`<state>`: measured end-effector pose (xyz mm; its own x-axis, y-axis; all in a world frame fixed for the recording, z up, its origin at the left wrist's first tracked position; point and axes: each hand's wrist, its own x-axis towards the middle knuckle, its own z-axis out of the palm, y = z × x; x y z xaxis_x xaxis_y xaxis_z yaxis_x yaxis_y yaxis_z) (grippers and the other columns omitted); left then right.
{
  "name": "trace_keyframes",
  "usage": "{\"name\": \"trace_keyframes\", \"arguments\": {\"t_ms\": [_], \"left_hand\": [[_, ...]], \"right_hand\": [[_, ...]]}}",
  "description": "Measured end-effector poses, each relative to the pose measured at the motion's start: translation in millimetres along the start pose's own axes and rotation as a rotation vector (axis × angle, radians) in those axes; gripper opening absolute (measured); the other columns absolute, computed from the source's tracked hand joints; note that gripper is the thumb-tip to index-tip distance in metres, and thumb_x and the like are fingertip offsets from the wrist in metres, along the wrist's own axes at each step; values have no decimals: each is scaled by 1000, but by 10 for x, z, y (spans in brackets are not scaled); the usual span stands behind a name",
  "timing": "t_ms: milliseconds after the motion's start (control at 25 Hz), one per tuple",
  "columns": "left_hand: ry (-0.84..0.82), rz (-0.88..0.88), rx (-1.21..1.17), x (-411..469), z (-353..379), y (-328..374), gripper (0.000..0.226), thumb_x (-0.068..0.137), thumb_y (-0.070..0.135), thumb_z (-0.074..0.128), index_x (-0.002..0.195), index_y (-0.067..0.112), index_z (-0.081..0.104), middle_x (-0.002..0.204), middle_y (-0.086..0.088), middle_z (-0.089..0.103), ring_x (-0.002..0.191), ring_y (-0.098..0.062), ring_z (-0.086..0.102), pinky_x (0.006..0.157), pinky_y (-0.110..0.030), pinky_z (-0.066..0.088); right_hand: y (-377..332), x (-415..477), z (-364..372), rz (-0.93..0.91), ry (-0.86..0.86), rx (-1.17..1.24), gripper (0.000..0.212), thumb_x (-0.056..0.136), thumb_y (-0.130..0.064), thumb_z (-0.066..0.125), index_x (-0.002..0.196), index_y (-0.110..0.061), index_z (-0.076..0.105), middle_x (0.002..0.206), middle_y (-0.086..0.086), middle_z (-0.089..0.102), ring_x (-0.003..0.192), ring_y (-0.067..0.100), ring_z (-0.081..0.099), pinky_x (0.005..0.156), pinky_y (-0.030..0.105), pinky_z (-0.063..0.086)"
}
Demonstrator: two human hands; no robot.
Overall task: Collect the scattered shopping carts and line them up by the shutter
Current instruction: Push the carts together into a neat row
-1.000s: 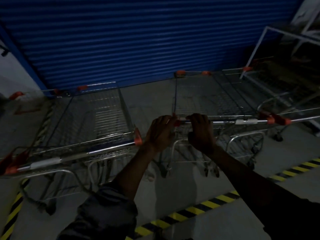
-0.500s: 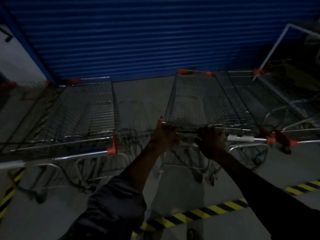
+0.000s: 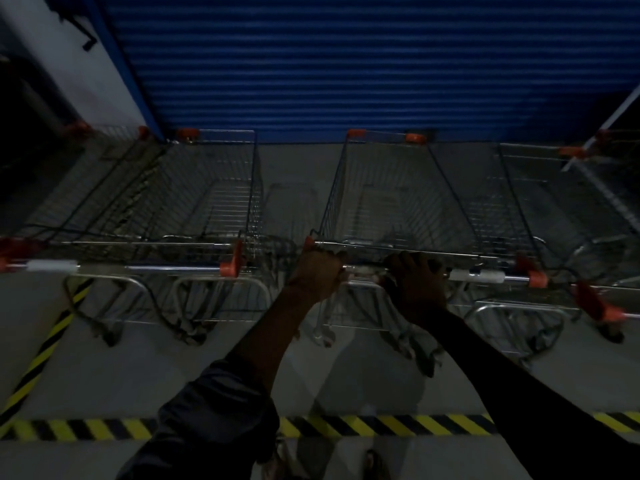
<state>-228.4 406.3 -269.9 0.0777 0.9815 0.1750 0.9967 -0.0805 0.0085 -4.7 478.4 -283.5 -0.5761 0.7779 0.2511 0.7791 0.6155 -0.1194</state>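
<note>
A wire shopping cart (image 3: pixel 388 199) with orange corner caps stands in front of me, its nose close to the blue roller shutter (image 3: pixel 329 64). My left hand (image 3: pixel 317 271) grips the left end of its metal handle bar. My right hand (image 3: pixel 415 282) grips the same bar further right, beside a white sleeve on the bar. To the left another cart (image 3: pixel 194 202) faces the shutter, a gap of bare floor between the two. A third cart (image 3: pixel 526 209) stands close on the right of mine.
Yellow-and-black hazard tape (image 3: pixel 398 425) runs across the grey floor behind the carts and up the left side. A white wall pillar (image 3: pixel 86 74) stands at the left of the shutter. A white metal frame (image 3: pixel 609 119) leans at the far right. Light is dim.
The cart in my hands has rolled forward toward the shutter and now stands square to it, about level with the left cart. Both hands kept their grip on the handle.
</note>
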Motion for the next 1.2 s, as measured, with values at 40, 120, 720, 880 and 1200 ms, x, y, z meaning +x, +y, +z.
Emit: {"name": "trace_keyframes", "arguments": {"t_ms": [40, 120, 720, 880, 1200], "left_hand": [[-4, -16, 13, -32, -49, -47, 34, 91, 40, 61, 112, 14, 68, 89, -12, 75, 89, -33, 71, 115, -52, 28], [-94, -81, 24, -97, -126, -172, 38, 96, 37, 56, 126, 15, 62, 108, -13, 73, 106, -33, 67, 118, -49, 20], [48, -119, -114, -443, -194, -500, 43, 91, 35, 67, 127, 11, 62, 117, -15, 68, 109, -37, 63, 105, -54, 39], [261, -256, -62, -863, -420, -988, 81, 79, 80, 55, 134, 20, 57, 129, -6, 57, 118, -29, 49, 99, -47, 38], [127, -257, 64, -1226, -252, -1574, 91, 86, 84, 31, 151, 20, 43, 125, -8, 59, 106, -34, 52, 92, -46, 41]], "right_hand": [[-43, 37, 14, -13, 3, -5, 56, 93, -61, 36, 117, -22, 68, 113, 3, 65, 109, 33, 56, 92, 52, 36], [-177, 127, 45, -41, -2, -6, 52, 94, -60, 42, 119, -23, 68, 113, 2, 65, 110, 32, 56, 93, 49, 33], [-480, 649, 168, -268, 20, 19, 58, 86, -73, 46, 108, -26, 71, 102, 0, 72, 100, 33, 64, 93, 51, 43], [-910, 775, 155, -427, -76, 112, 59, 93, -69, 41, 118, -23, 68, 99, 1, 74, 90, 28, 70, 83, 44, 50], [-1432, 765, 282, -399, 75, 68, 38, 93, -61, 55, 103, -26, 65, 87, -2, 72, 82, 28, 69, 77, 42, 46]]}}
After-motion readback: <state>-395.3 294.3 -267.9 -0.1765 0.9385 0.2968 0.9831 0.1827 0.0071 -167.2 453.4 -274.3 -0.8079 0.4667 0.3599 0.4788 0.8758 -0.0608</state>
